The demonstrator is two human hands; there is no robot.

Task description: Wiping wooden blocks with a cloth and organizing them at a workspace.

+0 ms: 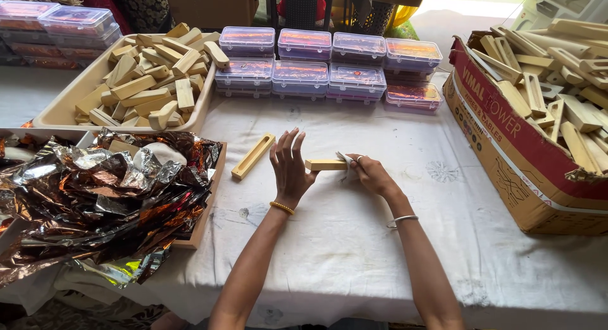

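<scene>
A: What fills the containers?

B: Wooden blocks heap the beige tray; slotted wooden pieces crowd the cardboard box. Clear lidded plastic cases stand stacked behind.

A: And the hands?

B: The right hand has its grip clamped on a wooden block and a small pale piece, above the white-clothed table. The left hand touches the block's other end, fingers apart. A slotted piece lies just beside; crumpled foil covers another tray.

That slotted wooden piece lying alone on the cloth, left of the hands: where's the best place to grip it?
Grip the slotted wooden piece across its long edges near mid-length, coming from above. It lies flat and diagonal, slot upward, clear of the left hand, so both edges look free.
</scene>
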